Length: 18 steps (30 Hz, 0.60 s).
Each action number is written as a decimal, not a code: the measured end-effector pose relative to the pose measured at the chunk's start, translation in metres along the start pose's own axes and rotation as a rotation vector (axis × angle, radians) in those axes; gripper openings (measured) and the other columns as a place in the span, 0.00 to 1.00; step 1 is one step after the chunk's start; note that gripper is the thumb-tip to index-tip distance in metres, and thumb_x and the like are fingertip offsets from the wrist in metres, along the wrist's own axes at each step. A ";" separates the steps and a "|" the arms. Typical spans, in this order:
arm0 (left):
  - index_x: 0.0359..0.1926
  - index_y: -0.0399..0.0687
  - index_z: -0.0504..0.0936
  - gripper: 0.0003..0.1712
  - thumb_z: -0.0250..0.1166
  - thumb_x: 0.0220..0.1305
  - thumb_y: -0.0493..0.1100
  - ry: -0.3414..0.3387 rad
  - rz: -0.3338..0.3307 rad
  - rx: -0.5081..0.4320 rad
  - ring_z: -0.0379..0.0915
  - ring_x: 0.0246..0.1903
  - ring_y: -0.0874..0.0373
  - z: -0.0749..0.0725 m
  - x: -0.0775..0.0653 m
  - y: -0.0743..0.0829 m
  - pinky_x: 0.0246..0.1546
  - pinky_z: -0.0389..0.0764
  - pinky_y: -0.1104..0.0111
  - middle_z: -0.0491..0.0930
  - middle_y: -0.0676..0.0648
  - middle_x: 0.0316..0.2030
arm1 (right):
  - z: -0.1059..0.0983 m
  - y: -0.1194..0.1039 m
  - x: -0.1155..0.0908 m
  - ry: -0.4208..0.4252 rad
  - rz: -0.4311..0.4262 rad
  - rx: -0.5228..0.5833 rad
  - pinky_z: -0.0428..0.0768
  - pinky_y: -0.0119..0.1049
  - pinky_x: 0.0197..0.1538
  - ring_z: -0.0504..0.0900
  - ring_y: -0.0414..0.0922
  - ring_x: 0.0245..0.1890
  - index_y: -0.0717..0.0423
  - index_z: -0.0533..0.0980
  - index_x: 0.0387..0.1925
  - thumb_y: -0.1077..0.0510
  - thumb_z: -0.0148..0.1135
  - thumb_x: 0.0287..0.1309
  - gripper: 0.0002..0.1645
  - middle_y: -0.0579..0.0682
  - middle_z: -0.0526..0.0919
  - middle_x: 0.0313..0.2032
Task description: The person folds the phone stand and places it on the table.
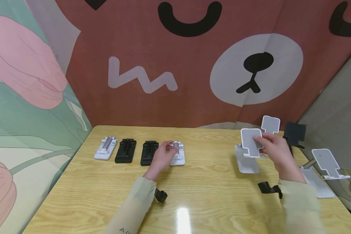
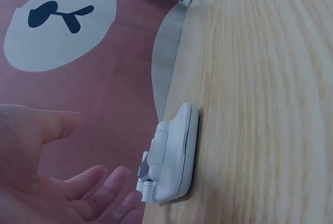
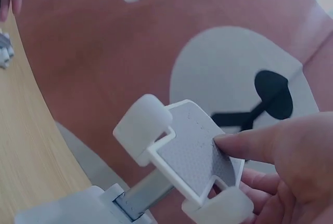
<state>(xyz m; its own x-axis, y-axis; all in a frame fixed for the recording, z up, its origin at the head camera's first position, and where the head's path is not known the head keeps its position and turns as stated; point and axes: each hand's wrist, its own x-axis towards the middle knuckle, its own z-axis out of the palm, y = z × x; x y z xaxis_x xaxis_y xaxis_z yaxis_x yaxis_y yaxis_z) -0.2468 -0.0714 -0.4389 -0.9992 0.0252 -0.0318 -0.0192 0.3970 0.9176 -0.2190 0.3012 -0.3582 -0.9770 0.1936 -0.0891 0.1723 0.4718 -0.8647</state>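
My right hand (image 1: 278,155) pinches the grey padded plate of an unfolded white phone stand (image 1: 248,165), thumb on its front and fingers behind. In the right wrist view, the stand's plate (image 3: 190,141) is tilted up on its arm; whether its base touches the table I cannot tell. My left hand (image 1: 161,157) hovers at a folded white phone stand (image 1: 179,160) with loosely bent fingers. The left wrist view shows a gap between the thumb and fingers of that hand (image 2: 31,167), with the folded stand lying flat just beyond the fingertips.
Left of my left hand lie two folded black stands (image 1: 125,151) (image 1: 147,155) and a folded white one (image 1: 106,149). At the right stand unfolded ones: a white one (image 1: 270,123) at the back, a black one (image 1: 294,134), and a white one (image 1: 326,164) by the table's right edge.
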 end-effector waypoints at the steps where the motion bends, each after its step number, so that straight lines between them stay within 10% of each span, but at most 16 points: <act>1: 0.67 0.38 0.73 0.29 0.63 0.73 0.50 -0.001 -0.001 -0.007 0.75 0.52 0.48 0.000 0.000 0.001 0.55 0.76 0.54 0.79 0.43 0.52 | 0.004 -0.003 0.000 -0.008 -0.008 0.009 0.76 0.53 0.57 0.67 0.62 0.63 0.71 0.59 0.74 0.40 0.51 0.76 0.43 0.72 0.62 0.70; 9: 0.66 0.37 0.74 0.27 0.64 0.73 0.47 -0.003 0.033 -0.023 0.75 0.53 0.46 0.003 -0.003 0.003 0.55 0.76 0.53 0.79 0.42 0.52 | 0.022 -0.018 -0.001 -0.081 -0.111 0.094 0.82 0.32 0.45 0.77 0.45 0.50 0.70 0.64 0.70 0.45 0.53 0.77 0.36 0.66 0.72 0.62; 18: 0.65 0.38 0.75 0.27 0.63 0.73 0.49 -0.024 0.055 -0.027 0.74 0.55 0.46 0.006 -0.006 0.004 0.57 0.74 0.52 0.80 0.44 0.49 | 0.040 -0.031 -0.003 -0.121 -0.184 0.217 0.82 0.31 0.45 0.80 0.38 0.43 0.69 0.65 0.69 0.46 0.56 0.75 0.36 0.51 0.78 0.50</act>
<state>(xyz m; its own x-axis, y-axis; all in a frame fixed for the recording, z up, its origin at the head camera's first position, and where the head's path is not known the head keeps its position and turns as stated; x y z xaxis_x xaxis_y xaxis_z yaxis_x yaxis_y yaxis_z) -0.2409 -0.0645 -0.4374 -0.9976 0.0686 0.0094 0.0342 0.3691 0.9288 -0.2260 0.2518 -0.3506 -0.9994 0.0118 0.0319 -0.0271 0.2920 -0.9560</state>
